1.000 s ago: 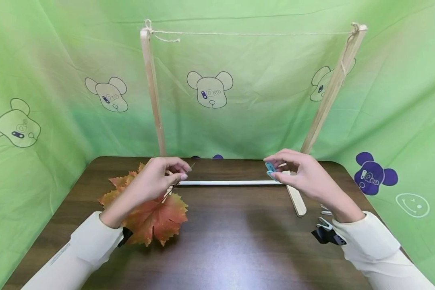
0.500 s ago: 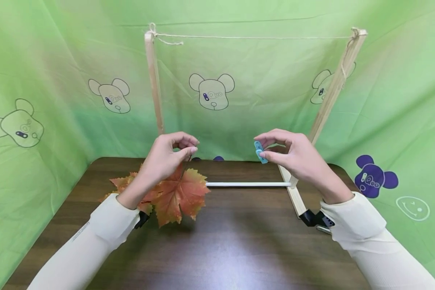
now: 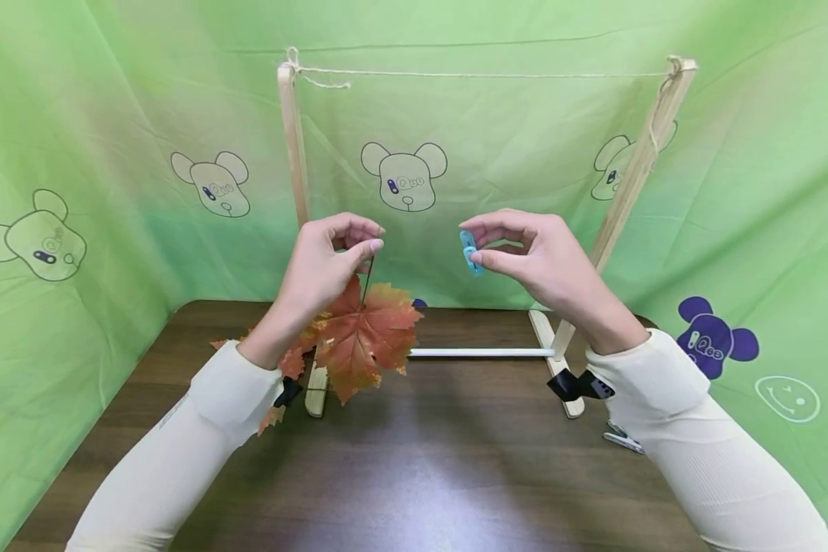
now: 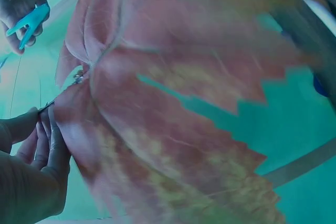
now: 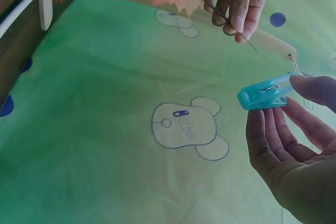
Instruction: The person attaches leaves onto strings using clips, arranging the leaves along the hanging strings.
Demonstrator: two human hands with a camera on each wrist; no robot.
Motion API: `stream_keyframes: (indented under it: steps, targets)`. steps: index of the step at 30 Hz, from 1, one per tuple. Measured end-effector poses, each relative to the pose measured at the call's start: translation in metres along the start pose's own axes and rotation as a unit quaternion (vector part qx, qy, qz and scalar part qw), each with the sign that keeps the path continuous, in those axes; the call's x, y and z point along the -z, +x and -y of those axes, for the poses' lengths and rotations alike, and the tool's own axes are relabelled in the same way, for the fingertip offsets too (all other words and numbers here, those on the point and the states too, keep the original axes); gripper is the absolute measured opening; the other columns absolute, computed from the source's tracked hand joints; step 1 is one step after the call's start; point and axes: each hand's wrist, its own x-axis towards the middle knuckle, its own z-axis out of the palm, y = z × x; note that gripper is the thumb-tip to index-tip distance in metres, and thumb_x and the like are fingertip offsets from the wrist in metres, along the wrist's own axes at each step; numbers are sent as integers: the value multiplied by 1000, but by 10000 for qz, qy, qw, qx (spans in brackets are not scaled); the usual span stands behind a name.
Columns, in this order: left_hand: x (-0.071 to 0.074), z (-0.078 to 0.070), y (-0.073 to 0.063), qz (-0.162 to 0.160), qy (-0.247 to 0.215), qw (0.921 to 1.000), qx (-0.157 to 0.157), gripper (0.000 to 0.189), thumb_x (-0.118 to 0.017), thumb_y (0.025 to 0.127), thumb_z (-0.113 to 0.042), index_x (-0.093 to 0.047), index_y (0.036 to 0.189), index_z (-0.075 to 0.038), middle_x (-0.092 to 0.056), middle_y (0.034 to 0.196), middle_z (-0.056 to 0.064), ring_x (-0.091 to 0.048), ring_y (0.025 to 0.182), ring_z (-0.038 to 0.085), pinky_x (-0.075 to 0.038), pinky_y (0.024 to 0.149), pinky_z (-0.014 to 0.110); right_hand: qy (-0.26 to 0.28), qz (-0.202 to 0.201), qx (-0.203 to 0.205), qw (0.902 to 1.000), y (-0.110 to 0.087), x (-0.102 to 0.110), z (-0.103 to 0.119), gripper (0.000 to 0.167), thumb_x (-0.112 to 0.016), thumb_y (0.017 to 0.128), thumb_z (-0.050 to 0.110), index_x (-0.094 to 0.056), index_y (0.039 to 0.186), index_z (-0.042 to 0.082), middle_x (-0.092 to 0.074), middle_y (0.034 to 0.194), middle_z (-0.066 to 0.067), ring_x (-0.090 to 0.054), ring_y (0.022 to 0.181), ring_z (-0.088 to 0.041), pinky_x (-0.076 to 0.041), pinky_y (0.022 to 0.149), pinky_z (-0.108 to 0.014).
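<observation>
My left hand (image 3: 331, 253) pinches the thin brown stem of a red-orange maple leaf (image 3: 366, 337) between thumb and fingers. The leaf hangs below the hand, with more leaves of the same kind behind my wrist. In the left wrist view the leaf (image 4: 173, 98) fills most of the picture. Across from it, my right hand (image 3: 524, 249) holds a light blue clothespin (image 3: 470, 253) between thumb and fingertips. The right wrist view shows the clothespin (image 5: 265, 93) with its metal spring. Both hands are raised above the table, a gap apart, below the twine (image 3: 483, 75).
A wooden frame with a left post (image 3: 294, 146) and right post (image 3: 635, 176) carries the twine; a white rod (image 3: 483, 353) joins its feet. More clothespins (image 3: 622, 438) lie on the brown table (image 3: 414, 475) at right. A green patterned cloth (image 3: 524, 153) hangs behind and at the sides.
Both hands have risen and come closer together. The left hand has lifted the leaf by its stem up off the tabletop, and the right hand has carried the clothespin up and leftward.
</observation>
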Motion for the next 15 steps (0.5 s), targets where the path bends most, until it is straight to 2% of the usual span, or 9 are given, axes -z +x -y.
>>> stream_keyframes:
  steps: [6, 11, 15]
  targets:
    - [-1, -7, 11, -313, -424, 9985, -139, 11, -74, 97, -6, -77, 107, -2, -73, 89, 10, -63, 64, 14, -57, 60, 24, 208, -113, 109, 9997, 15, -1, 12, 31, -72, 99, 11, -73, 129, 8, -77, 108, 4, -72, 102, -11, -56, 92, -20]
    - [-3, -12, 20, -550, -706, 9955, -300, 12, -75, 97, -5, -76, 108, 0, -73, 91, 12, -65, 68, 13, -60, 63, 26, 278, -245, 218, 9991, 31, -3, 22, 31, -71, 100, 11, -72, 130, 9, -75, 113, -2, -72, 107, -12, -53, 98, -24]
    - [-4, -18, 27, -705, -931, 9925, -372, 12, -75, 96, -3, -76, 107, 1, -74, 91, 9, -66, 72, 12, -62, 64, 27, 424, -349, 277, 9981, 42, -3, 30, 31, -72, 99, 11, -71, 130, 7, -75, 112, -3, -71, 107, -12, -51, 99, -25]
